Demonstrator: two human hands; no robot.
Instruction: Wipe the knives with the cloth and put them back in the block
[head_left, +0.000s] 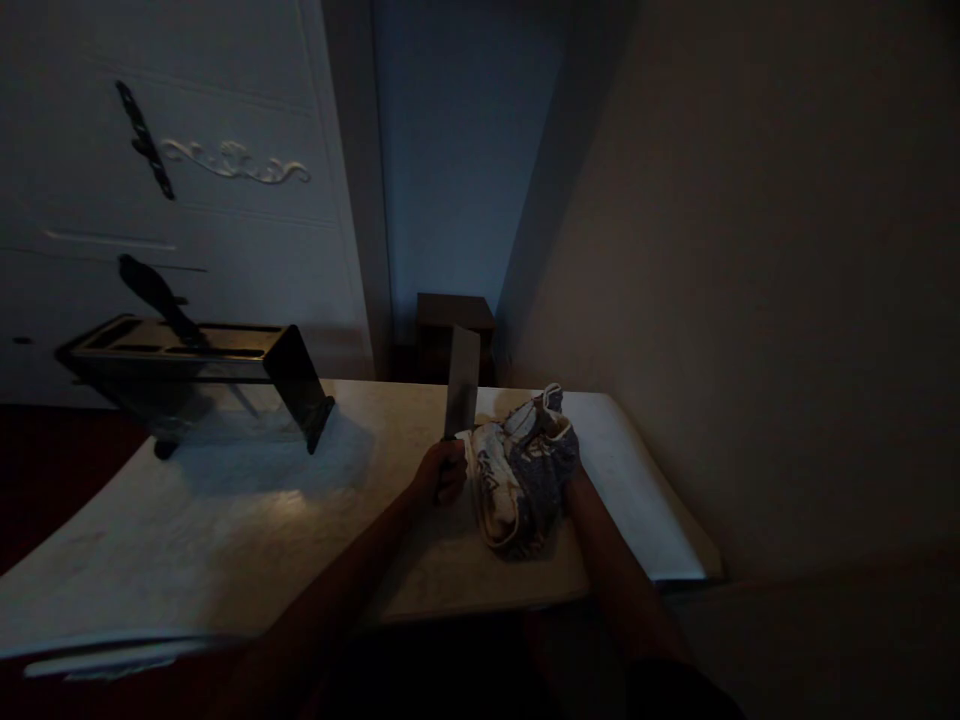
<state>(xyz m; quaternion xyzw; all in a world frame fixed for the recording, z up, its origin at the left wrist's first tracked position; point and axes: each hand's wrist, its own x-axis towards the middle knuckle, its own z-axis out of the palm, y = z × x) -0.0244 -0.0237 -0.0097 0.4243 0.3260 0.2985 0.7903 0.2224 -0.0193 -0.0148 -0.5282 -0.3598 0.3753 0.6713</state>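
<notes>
My left hand (440, 470) is closed around the dark handle of a cleaver (462, 382), whose broad blade points up and away from me. Just right of it, a bunched grey and white patterned cloth (525, 475) hangs over the table and touches or nearly touches the blade's base. My right hand (574, 480) is at the cloth's right side, mostly covered by its folds, and appears to grip it from there. A knife block (277, 365) with clear sides stands on the left of the table, with one black-handled knife (154, 295) in a slot.
The pale table (300, 540) stretches across in front of me. A wall (712, 300) rises close on the right. White cabinet doors (225, 80) with dark handles stand behind the knife block. A small brown cabinet (454, 310) sits beyond the table's far edge. The room is dim.
</notes>
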